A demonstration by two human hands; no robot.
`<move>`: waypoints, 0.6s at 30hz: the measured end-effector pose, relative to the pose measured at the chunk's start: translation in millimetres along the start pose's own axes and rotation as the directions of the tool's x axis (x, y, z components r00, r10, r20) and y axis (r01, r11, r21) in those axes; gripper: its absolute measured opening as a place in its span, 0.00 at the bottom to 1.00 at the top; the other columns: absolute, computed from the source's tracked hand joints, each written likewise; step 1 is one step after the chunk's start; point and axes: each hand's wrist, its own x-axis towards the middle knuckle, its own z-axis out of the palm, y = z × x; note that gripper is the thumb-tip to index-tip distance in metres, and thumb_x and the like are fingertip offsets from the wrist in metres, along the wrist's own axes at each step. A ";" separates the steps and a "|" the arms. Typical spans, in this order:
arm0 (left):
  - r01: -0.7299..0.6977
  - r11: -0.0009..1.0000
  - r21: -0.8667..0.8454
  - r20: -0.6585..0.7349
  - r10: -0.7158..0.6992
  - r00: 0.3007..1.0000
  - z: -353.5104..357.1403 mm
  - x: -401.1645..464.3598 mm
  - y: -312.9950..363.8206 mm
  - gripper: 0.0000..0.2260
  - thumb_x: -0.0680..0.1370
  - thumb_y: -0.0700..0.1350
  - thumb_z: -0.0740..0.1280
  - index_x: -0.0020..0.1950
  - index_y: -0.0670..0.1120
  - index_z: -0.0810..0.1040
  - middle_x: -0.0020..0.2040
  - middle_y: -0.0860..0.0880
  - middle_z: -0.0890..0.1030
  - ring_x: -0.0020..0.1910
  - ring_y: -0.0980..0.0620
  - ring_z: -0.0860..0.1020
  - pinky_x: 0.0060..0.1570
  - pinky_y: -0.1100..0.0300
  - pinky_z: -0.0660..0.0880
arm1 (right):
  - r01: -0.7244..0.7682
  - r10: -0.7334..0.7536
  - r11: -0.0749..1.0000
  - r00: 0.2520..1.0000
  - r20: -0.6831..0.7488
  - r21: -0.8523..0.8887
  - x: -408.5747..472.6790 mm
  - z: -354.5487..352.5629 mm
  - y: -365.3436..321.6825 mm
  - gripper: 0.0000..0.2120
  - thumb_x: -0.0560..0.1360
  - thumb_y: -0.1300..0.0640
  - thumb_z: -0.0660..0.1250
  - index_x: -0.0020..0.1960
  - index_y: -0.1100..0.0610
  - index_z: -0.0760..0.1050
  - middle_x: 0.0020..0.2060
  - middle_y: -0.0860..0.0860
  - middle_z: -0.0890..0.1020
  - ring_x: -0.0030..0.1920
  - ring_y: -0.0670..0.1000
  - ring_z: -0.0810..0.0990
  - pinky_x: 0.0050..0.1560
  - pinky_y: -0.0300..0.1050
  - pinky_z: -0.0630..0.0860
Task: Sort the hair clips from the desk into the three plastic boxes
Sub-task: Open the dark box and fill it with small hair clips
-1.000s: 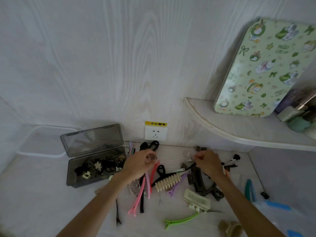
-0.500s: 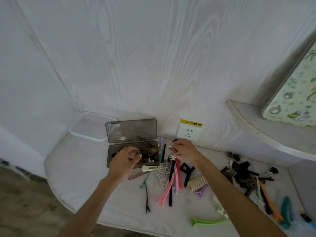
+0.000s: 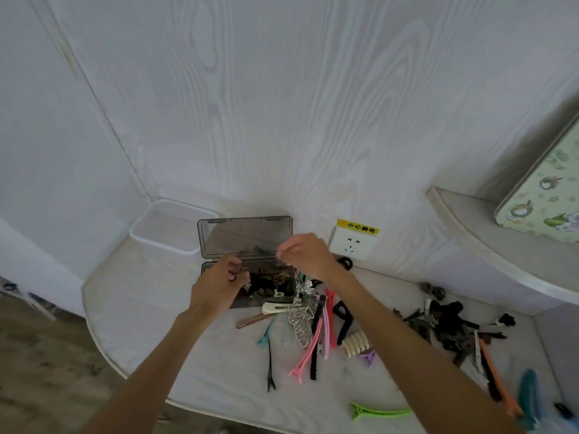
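Fingers [image 3: 234, 272] of your left hand [image 3: 216, 285]: curled, pinching a small dark clip [image 3: 233, 275] over the near-left corner of the smoky translucent hinged plastic box [image 3: 247, 281]. Right hand [image 3: 305, 255]: fingers bent together above the box's right end; whether they hold anything, you cannot tell.

Done, by your present view: the smoky box, lid propped up against the wall, holds a heap of small dark clips, with one or two pale ones among them.

Left: the clear rectangular plastic tub [image 3: 166, 227] behind and to the left looks unfilled; a third box is not in view. Most stock lies loose on the white wood-grain counter [image 3: 141, 308].

Loose items:
- silver filigree leaf-shaped metal clip [image 3: 300, 324], openwork, rigid.
- long pink plastic duckbill clips [image 3: 308, 349], smooth, slender.
- cream ridged plastic claw clip [image 3: 354, 341].
- lime-green plastic duckbill clip [image 3: 380, 412], near the front edge.
- tangle of dark matte claw clips [image 3: 448, 324], well to the right.
- orange plastic duckbill clip [image 3: 498, 377], beside a teal one.

Judgement: early stage, the bulk unsorted.
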 end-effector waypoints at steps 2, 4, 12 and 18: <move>0.001 0.999 0.036 0.022 -0.002 1.000 1.2 2.8 -3.0 0.14 0.76 0.52 0.66 0.58 0.49 0.74 0.52 0.54 0.80 0.50 0.55 0.78 0.47 0.60 0.73 | -0.036 0.030 0.997 0.996 0.086 0.067 3.5 11.6 1.5 0.11 0.76 0.59 0.64 0.57 0.60 0.79 0.55 0.58 0.82 0.53 0.55 0.82 0.57 0.43 0.77; -0.009 0.996 0.086 0.058 0.004 0.998 0.1 3.2 -6.6 0.14 0.76 0.52 0.66 0.59 0.50 0.75 0.55 0.54 0.80 0.53 0.56 0.78 0.49 0.59 0.73 | -0.070 0.054 0.986 0.993 0.108 0.154 2.3 12.6 14.3 0.12 0.77 0.62 0.62 0.59 0.61 0.77 0.55 0.59 0.81 0.53 0.57 0.82 0.43 0.32 0.77; -0.245 0.966 0.080 0.091 0.237 0.967 26.0 1.9 65.7 0.07 0.78 0.45 0.63 0.52 0.53 0.79 0.49 0.56 0.82 0.49 0.57 0.80 0.49 0.57 0.77 | -0.113 0.168 0.951 0.970 -0.176 0.289 -59.2 -38.9 108.1 0.11 0.74 0.66 0.62 0.49 0.55 0.80 0.45 0.56 0.83 0.40 0.48 0.80 0.51 0.43 0.77; -0.531 0.847 -0.002 0.369 0.495 0.787 136.9 -17.7 169.4 0.13 0.79 0.46 0.60 0.64 0.52 0.73 0.62 0.54 0.77 0.60 0.54 0.75 0.59 0.59 0.71 | -0.375 0.307 0.927 0.765 -0.566 -0.003 -133.4 -77.5 210.5 0.13 0.78 0.61 0.59 0.61 0.55 0.75 0.57 0.55 0.80 0.56 0.55 0.77 0.59 0.49 0.74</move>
